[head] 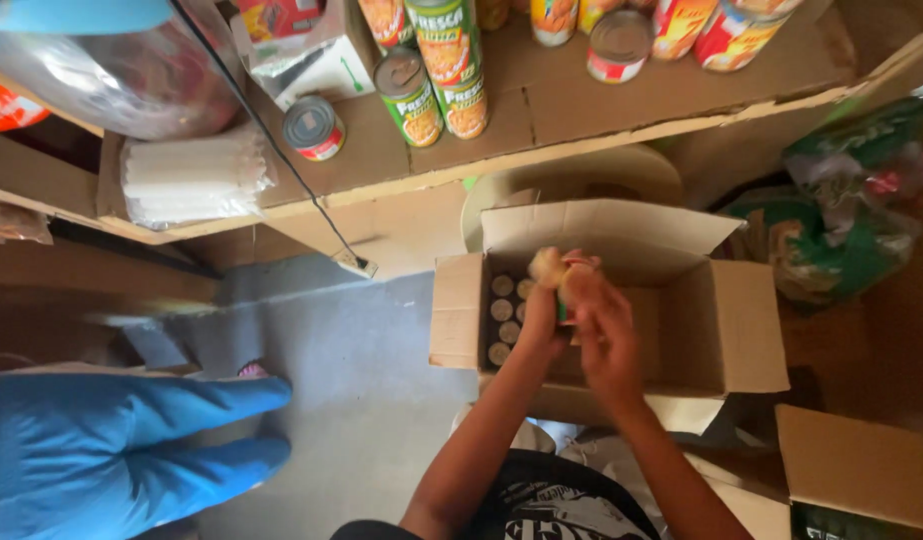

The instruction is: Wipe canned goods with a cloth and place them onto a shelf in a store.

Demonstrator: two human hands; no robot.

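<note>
An open cardboard box [731, 330] stands on the floor below me, with several cans [501, 310] packed upright along its left side. My left hand [541, 325] and my right hand [606, 340] are together above the box, both gripping a blurred can [561, 275] with a pale top and a red and green label. The can is lifted clear of the box's inside. Motion blur hides how the fingers sit on it.
A cardboard-covered shelf [581, 110] above holds green and orange-labelled cans [421, 95], a small tin [314, 127] and a wrapped white stack [196, 180]. Another person's blue-trousered legs [131, 440] lie at the left. Plastic bags [841, 210] sit right; another box [861, 470] lower right.
</note>
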